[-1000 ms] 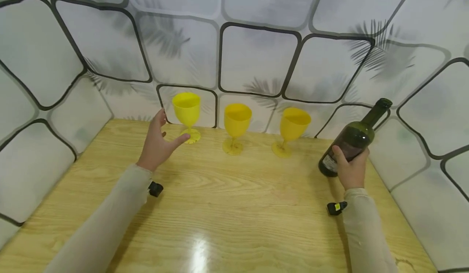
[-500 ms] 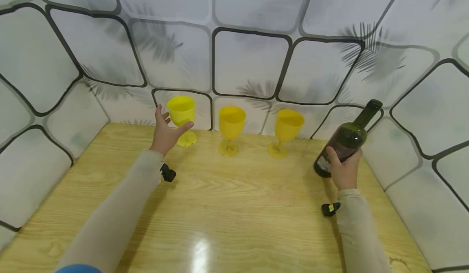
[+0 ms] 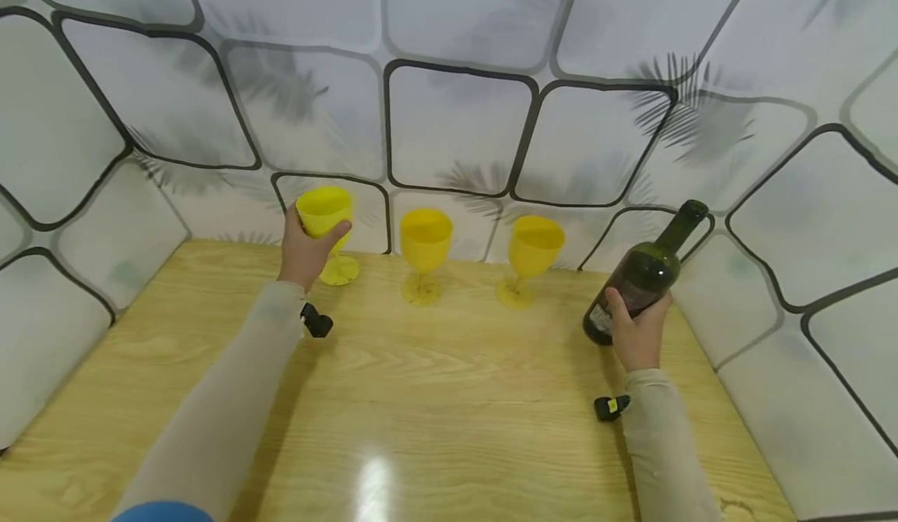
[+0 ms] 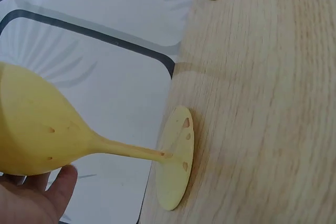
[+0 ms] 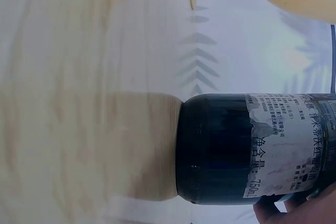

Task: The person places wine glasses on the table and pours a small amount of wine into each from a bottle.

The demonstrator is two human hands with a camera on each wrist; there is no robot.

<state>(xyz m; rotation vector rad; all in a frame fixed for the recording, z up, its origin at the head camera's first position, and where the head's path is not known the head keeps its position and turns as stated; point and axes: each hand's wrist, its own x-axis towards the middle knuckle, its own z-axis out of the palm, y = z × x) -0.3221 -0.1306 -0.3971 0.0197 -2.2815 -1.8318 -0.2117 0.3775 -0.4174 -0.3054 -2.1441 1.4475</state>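
Yellow plastic, matte and faintly pitted, forms the left goblet (image 3: pixel 325 218), whose rounded bowl the left hand (image 3: pixel 305 251) cups, thumb and fingers curled about it; its thin stem ends in a flat round foot on the glossy, grained wooden table (image 3: pixel 435 397) by the back wall. The middle goblet (image 3: pixel 424 251) and the right goblet (image 3: pixel 529 255) stand beside it in a row. The right hand (image 3: pixel 634 335) clasps the dark green glass bottle (image 3: pixel 638 279) round its worn paper label, neck tilted rightward.
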